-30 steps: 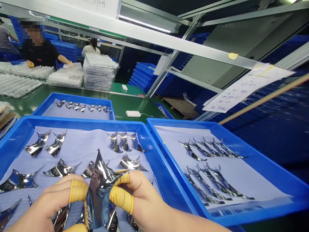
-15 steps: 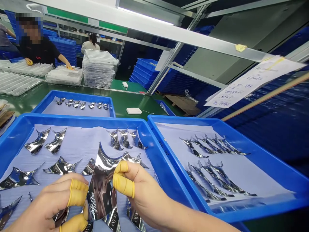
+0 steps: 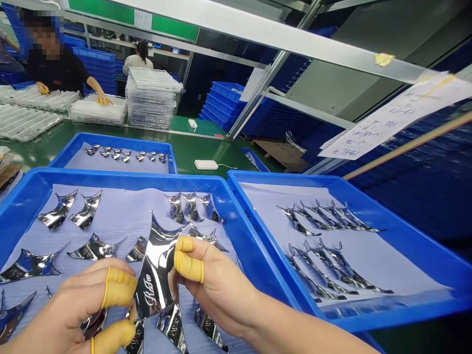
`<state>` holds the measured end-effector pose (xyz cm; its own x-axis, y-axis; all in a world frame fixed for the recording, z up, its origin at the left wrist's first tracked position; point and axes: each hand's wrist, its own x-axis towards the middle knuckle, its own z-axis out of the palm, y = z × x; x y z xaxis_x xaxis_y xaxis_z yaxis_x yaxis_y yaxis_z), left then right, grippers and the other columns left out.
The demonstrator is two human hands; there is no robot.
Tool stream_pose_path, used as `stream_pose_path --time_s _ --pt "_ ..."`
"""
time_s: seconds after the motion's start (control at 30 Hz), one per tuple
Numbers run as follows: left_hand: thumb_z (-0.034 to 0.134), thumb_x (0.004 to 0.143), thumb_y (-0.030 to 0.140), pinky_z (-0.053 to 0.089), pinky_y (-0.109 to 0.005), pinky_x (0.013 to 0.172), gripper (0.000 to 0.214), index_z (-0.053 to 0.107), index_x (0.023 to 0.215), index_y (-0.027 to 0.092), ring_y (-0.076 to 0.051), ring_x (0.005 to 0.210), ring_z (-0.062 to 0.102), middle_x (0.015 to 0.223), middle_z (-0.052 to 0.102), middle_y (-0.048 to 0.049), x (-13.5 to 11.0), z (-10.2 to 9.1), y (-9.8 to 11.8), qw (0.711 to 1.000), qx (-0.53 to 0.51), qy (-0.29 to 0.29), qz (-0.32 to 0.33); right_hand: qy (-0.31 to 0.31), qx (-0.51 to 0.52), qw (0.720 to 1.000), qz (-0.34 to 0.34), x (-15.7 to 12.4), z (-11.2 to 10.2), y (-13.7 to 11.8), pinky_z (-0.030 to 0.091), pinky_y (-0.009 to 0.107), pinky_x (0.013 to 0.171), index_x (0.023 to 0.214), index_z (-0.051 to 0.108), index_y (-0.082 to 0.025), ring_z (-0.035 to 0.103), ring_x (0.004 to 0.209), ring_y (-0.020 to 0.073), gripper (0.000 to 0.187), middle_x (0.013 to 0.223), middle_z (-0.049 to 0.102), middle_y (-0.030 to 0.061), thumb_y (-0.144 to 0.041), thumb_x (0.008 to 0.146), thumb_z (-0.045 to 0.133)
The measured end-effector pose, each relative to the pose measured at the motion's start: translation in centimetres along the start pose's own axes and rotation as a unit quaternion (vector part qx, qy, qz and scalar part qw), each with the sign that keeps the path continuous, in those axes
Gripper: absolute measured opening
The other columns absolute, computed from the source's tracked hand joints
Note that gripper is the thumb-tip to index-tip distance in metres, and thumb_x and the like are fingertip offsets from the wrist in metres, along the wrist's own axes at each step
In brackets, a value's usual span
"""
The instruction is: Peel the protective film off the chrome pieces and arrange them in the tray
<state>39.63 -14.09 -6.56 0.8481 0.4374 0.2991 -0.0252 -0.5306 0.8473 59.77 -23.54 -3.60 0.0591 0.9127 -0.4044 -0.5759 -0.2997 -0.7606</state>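
Note:
A shiny, mirror-like curved metal piece with pointed corners and script lettering (image 3: 157, 270) is held up above the near blue tray (image 3: 132, 177). My right hand (image 3: 210, 275), with yellow finger cots on thumb and finger, pinches its right edge. At its lower left edge, my left hand (image 3: 92, 305), also in yellow finger cots, grips the piece between fingers and thumb. Below and around my hands, similar metal pieces (image 3: 96, 247) lie on white paper in the tray. Some of them are partly hidden by my hands.
To the right, a second blue tray (image 3: 332, 314) holds two rows of metal pieces (image 3: 324, 216). A smaller blue tray (image 3: 114, 137) with little pieces stands behind. Clear plastic trays (image 3: 151, 98) are stacked across the green table (image 3: 180, 152). A co-worker (image 3: 55, 64) handles plastic trays at far left.
The held metal piece has tilted slightly, so its reflections shift and the lettering reads more plainly. Both hands keep their grip. The camera view has shifted a little.

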Motion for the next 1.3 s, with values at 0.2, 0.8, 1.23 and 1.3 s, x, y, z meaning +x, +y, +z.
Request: stream_pose_path --time_s 0.2,0.8,1.23,1.3 --pt "0.07 0.084 0.015 0.055 -0.033 0.09 0.021 0.075 0.093 0.033 -0.02 0.081 0.065 0.076 0.073 0.0015 -0.4 0.2 0.1 1.0 -0.018 0.017 0.013 -0.011 0.039 0.999 0.02 0.9 -0.3 0.9 0.036 0.024 0.059 0.064 0.057 -0.016 0.051 0.056 0.0085 0.043 0.057 0.059 -0.0043 -0.038 0.057 0.093" --pt "0.071 0.087 0.044 0.058 -0.028 0.07 0.019 0.078 0.092 0.027 -0.019 0.073 0.066 0.081 0.074 -0.0026 -0.7 -1.1 2.0 0.99 -0.102 -0.027 -0.094 -0.077 0.084 0.989 0.09 2.9 -0.1 3.6 0.04 0.025 0.06 0.064 0.053 -0.016 0.051 0.055 0.0081 0.043 0.059 0.058 -0.0063 -0.032 0.055 0.093" --pt "0.082 0.076 0.046 0.057 -0.016 0.066 0.024 0.082 0.091 0.027 -0.012 0.069 0.07 0.077 0.079 -0.0014 0.7 -0.9 1.7 0.879 -0.341 -0.014 -0.333 -0.089 -0.049 0.995 -0.014 0.7 0.5 1.5 0.038 0.023 0.054 0.071 0.059 -0.017 0.05 0.051 0.0064 0.043 0.057 0.056 -0.0074 -0.05 0.066 0.087" --pt "0.082 0.075 0.048 0.056 -0.017 0.066 0.026 0.082 0.087 0.025 -0.013 0.069 0.069 0.076 0.078 -0.0015 0.9 -0.8 1.9 0.874 -0.347 -0.029 -0.339 -0.09 -0.026 0.996 0.001 0.4 0.8 1.2 0.04 0.022 0.055 0.071 0.062 -0.015 0.049 0.052 0.0052 0.043 0.058 0.058 -0.0071 -0.047 0.063 0.089"
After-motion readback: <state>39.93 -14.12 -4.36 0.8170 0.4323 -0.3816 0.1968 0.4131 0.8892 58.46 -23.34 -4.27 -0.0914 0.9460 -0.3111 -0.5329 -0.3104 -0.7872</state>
